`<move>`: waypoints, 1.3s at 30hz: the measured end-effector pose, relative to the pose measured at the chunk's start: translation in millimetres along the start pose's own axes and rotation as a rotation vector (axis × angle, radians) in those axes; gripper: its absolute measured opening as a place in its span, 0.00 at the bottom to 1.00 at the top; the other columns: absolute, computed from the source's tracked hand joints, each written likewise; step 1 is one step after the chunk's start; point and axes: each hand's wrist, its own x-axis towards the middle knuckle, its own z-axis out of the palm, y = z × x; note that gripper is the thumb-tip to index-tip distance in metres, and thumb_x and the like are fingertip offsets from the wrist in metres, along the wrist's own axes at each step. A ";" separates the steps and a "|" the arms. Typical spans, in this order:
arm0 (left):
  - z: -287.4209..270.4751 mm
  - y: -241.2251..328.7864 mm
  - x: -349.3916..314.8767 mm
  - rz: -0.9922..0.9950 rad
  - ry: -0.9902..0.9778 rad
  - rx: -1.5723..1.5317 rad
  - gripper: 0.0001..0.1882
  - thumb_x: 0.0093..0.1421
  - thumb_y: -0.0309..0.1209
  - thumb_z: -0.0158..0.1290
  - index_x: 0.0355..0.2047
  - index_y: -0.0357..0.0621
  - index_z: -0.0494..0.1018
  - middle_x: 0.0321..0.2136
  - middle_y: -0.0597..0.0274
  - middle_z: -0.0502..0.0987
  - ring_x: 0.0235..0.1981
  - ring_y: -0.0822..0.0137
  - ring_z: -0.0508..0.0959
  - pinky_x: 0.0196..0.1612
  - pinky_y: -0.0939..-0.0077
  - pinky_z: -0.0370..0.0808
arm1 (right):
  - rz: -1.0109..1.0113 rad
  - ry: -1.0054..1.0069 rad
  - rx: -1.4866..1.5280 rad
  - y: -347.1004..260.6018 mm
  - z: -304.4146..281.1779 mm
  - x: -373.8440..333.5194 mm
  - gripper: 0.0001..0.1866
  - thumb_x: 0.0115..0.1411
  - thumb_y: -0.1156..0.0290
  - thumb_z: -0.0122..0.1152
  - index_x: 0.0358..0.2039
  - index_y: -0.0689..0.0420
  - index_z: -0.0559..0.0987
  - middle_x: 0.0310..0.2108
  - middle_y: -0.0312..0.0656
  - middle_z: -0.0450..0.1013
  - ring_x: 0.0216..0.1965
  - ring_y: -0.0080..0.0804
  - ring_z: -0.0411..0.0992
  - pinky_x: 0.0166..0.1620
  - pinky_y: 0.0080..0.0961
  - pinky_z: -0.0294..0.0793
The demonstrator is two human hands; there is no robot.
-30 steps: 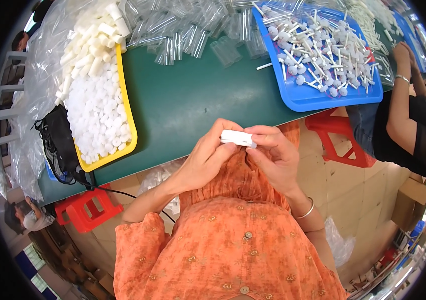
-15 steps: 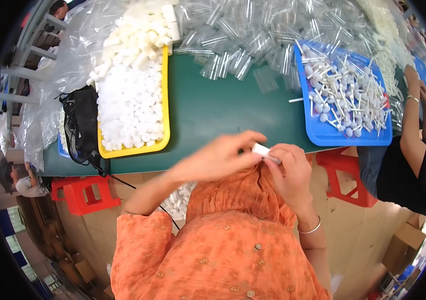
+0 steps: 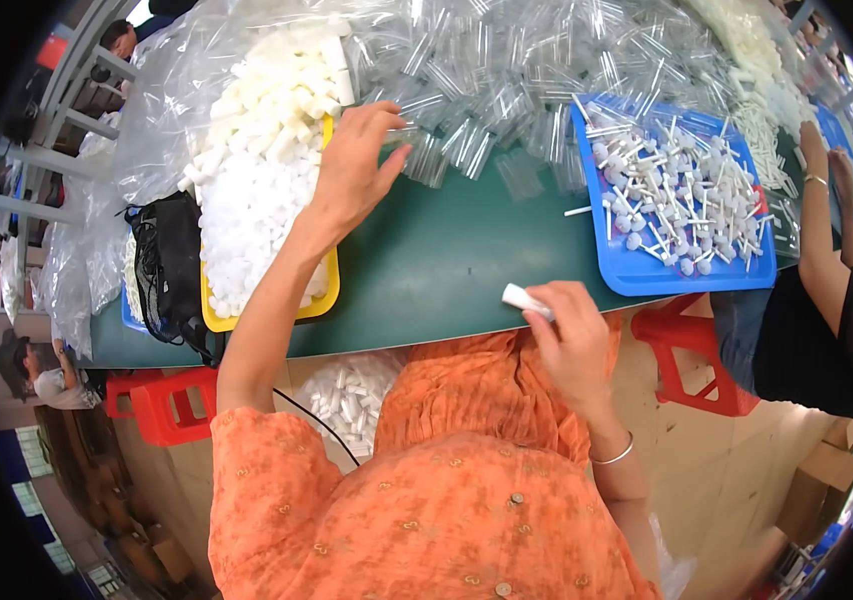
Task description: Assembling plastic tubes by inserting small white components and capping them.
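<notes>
My left hand (image 3: 354,170) is stretched out over the far right corner of the yellow tray (image 3: 326,290), open with thumb and fingers apart. Its fingertips are close to the near edge of a heap of clear plastic tubes (image 3: 471,145); I see nothing held in it. At the table's front edge my right hand (image 3: 574,335) is closed on a small white cylinder (image 3: 526,300), one end of which sticks out to the left. White round pieces (image 3: 256,220) fill the yellow tray, with cream-coloured cylindrical pieces (image 3: 291,80) piled behind them.
On the right stands a blue tray (image 3: 636,280) of white sticks with round ends. A black mesh bag (image 3: 168,265) lies left of the yellow tray. Below the table are a bag of white pieces (image 3: 346,395) and red stools (image 3: 681,345). A co-worker (image 3: 826,330) sits at right.
My left hand has left the white cylinder and moved forward and left to the yellow tray's far corner. My right hand still holds the cylinder near the same place.
</notes>
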 end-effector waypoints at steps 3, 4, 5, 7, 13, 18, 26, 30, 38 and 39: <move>-13.5 60.3 -18.7 -0.356 -0.084 -0.764 0.14 0.60 0.24 0.54 0.47 0.40 0.70 0.39 0.58 0.78 0.41 0.62 0.77 0.48 0.72 0.73 | 0.149 0.059 0.252 -8.3 -20.1 4.7 0.13 0.54 0.83 0.62 0.41 0.60 0.78 0.38 0.40 0.71 0.36 0.30 0.71 0.38 0.21 0.70; -16.0 79.5 -30.8 -0.372 -0.204 -0.988 0.15 0.62 0.26 0.53 0.49 0.40 0.69 0.38 0.59 0.78 0.40 0.66 0.78 0.48 0.74 0.73 | 0.134 0.052 0.309 -10.8 -26.6 7.9 0.14 0.55 0.83 0.62 0.43 0.60 0.79 0.38 0.39 0.70 0.37 0.28 0.70 0.39 0.18 0.69; -19.4 96.4 -38.4 -0.388 -0.336 -1.062 0.15 0.64 0.26 0.51 0.51 0.39 0.69 0.38 0.60 0.78 0.41 0.69 0.77 0.47 0.75 0.73 | 0.141 0.042 0.366 -11.9 -31.3 9.7 0.15 0.56 0.83 0.61 0.44 0.59 0.79 0.38 0.39 0.70 0.37 0.27 0.69 0.39 0.18 0.68; -17.0 118.2 -50.7 -0.420 -0.516 -1.217 0.16 0.66 0.27 0.49 0.54 0.39 0.68 0.38 0.60 0.76 0.40 0.72 0.75 0.46 0.77 0.72 | 0.159 0.032 0.417 -9.6 -34.5 9.2 0.16 0.56 0.83 0.60 0.46 0.59 0.79 0.38 0.38 0.70 0.36 0.26 0.69 0.39 0.17 0.67; -9.6 134.1 -58.4 -0.451 -0.612 -1.271 0.18 0.66 0.27 0.48 0.55 0.38 0.68 0.38 0.61 0.75 0.37 0.71 0.73 0.43 0.76 0.71 | 0.138 -0.107 0.323 -7.6 -34.3 1.6 0.14 0.57 0.82 0.61 0.44 0.58 0.82 0.35 0.37 0.69 0.32 0.24 0.68 0.33 0.20 0.67; -15.0 142.8 -59.6 -0.399 -0.565 -1.066 0.16 0.63 0.28 0.52 0.51 0.37 0.70 0.39 0.53 0.76 0.36 0.59 0.76 0.40 0.66 0.73 | -0.010 -0.156 0.093 -9.1 -36.1 -2.5 0.14 0.54 0.81 0.64 0.43 0.57 0.82 0.34 0.39 0.70 0.30 0.28 0.70 0.30 0.23 0.69; -21.4 139.2 -55.6 -0.361 -0.677 -0.965 0.12 0.64 0.30 0.51 0.47 0.39 0.72 0.34 0.50 0.76 0.35 0.52 0.77 0.40 0.66 0.73 | 0.003 -0.202 0.281 -14.5 -36.3 7.3 0.13 0.52 0.81 0.65 0.39 0.60 0.79 0.34 0.41 0.73 0.30 0.30 0.73 0.32 0.23 0.73; -20.2 152.6 -60.0 -0.362 -0.737 -1.061 0.12 0.67 0.33 0.47 0.46 0.39 0.72 0.32 0.50 0.77 0.34 0.52 0.77 0.39 0.65 0.72 | 0.255 -0.436 0.586 1.3 -33.6 -9.0 0.12 0.59 0.82 0.62 0.43 0.65 0.75 0.34 0.38 0.75 0.33 0.19 0.74 0.36 0.18 0.76; -12.1 161.4 -79.5 -0.455 -0.746 -1.072 0.12 0.69 0.32 0.42 0.41 0.36 0.72 0.27 0.51 0.74 0.28 0.53 0.75 0.33 0.63 0.70 | 0.486 -0.462 0.900 4.2 -31.5 -16.9 0.06 0.61 0.80 0.60 0.39 0.65 0.75 0.35 0.38 0.76 0.33 0.18 0.74 0.36 0.16 0.75; -9.1 164.2 -85.1 -0.360 -0.681 -0.962 0.12 0.69 0.32 0.42 0.41 0.37 0.72 0.27 0.51 0.74 0.27 0.53 0.74 0.32 0.64 0.70 | 0.486 -0.458 0.900 4.1 -31.9 -16.3 0.06 0.61 0.80 0.60 0.39 0.65 0.75 0.35 0.38 0.76 0.33 0.18 0.74 0.36 0.16 0.75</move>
